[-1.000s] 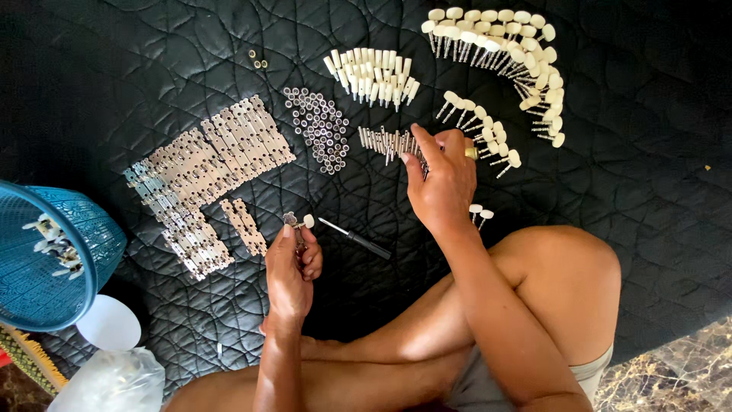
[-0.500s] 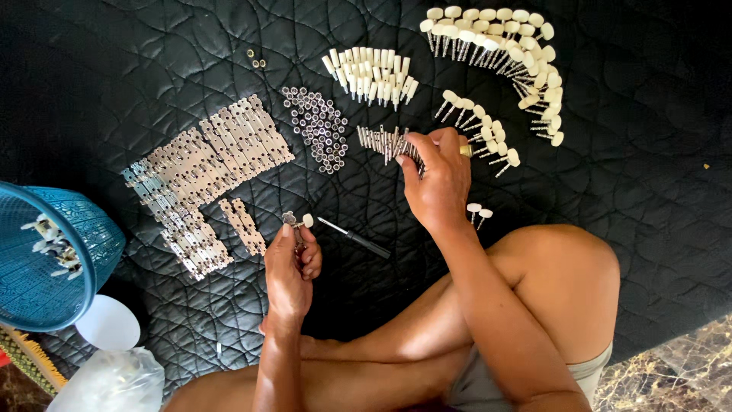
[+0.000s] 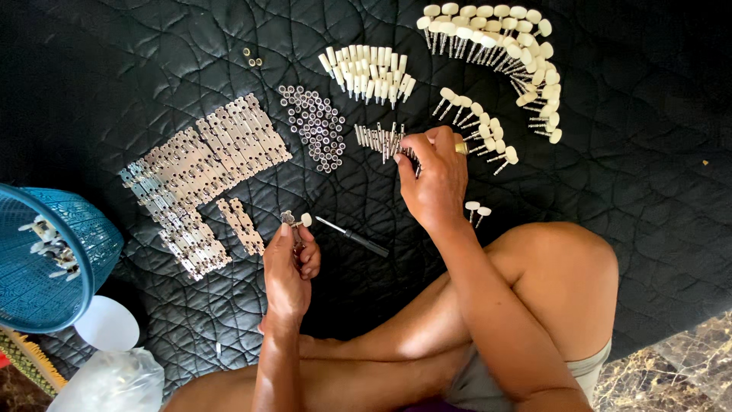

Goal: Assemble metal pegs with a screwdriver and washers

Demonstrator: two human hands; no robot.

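I take the small assembly in my left hand [image 3: 288,263] as my landmark: a short metal strip with a cream round-headed pin [image 3: 305,220] standing at its top, pinched between thumb and fingers just above my crossed legs. That hand is clenched on it. My right hand [image 3: 435,172] is up and to the right of it, fingertips closed down on the row of short grey metal pins [image 3: 379,138]; it seems to be pinching one, though I cannot tell whether the pin is lifted free.

Judging by the layout, the work looks early. I see only this one piece in hand as a part-built unit, and the supplies around it are large. Just right of the assembly lies a thin black-handled screwdriver [image 3: 354,237], untouched. To the left and above it spread the flat perforated metal strips [image 3: 202,164] in overlapping rows, with two more just beside my left hand. Directly above sits the cluster of small dark ring washers [image 3: 314,126], and higher, a batch of cream cylindrical sleeves [image 3: 367,73]. Far up and right curves a long arc of cream-headed pins [image 3: 507,46]; two loose ones [image 3: 476,210] lie near my right wrist. Far left stands a blue plastic mesh basket [image 3: 46,263] holding a few pale pieces, perhaps finished ones; too small to tell. All rests on a black quilted mat [image 3: 648,152].
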